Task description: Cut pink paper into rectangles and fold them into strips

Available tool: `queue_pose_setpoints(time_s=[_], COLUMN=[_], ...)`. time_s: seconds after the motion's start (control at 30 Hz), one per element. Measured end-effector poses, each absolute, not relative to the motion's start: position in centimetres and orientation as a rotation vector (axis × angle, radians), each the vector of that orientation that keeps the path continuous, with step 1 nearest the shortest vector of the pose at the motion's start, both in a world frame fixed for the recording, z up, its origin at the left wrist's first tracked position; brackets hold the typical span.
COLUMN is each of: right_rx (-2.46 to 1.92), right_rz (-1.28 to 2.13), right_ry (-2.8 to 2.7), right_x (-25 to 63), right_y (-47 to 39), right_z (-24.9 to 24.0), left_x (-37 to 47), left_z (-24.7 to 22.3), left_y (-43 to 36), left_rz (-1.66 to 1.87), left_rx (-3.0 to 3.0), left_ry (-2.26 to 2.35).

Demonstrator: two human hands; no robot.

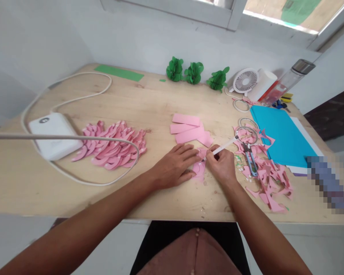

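Note:
Near the table's front edge lies a pink paper piece (200, 170) with curved outlines on it. My left hand (176, 166) rests flat on the piece's left side, its fingers extended. A white pen (224, 146) is gripped in my right hand (223, 164), its tip down on the paper. Just behind the hands, several pink paper strips (186, 128) overlap in a loose fan. Part of the paper is hidden under my fingers.
Curved pink cutouts (117, 147) and a white power bank (55, 135) with a looping cable are at left. Pink scraps (271, 179), scissors (250, 160) and blue sheets (283, 133) lie right. Green paper shapes (194, 72), a fan (245, 81) and a bottle (289, 80) stand behind.

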State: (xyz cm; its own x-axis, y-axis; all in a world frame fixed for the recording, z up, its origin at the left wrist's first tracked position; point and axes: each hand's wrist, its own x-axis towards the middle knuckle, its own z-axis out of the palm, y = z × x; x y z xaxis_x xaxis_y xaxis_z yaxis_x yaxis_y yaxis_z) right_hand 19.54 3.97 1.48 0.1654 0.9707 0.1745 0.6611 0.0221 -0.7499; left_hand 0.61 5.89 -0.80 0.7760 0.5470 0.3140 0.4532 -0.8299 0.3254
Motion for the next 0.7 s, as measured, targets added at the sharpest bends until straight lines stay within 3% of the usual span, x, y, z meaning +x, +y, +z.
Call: queue_pose_setpoints(time_s=[0.7], right_rx=[-1.658], right_rz=[0.562], right_ry=[-1.57], right_x=[19.41], right_y=[3.83], right_z=[1.12], left_x=[0.6], left_z=[-1.07], left_y=[6.05], left_rz=[0.577], left_rx=[2.744], left_ry=[0.77])
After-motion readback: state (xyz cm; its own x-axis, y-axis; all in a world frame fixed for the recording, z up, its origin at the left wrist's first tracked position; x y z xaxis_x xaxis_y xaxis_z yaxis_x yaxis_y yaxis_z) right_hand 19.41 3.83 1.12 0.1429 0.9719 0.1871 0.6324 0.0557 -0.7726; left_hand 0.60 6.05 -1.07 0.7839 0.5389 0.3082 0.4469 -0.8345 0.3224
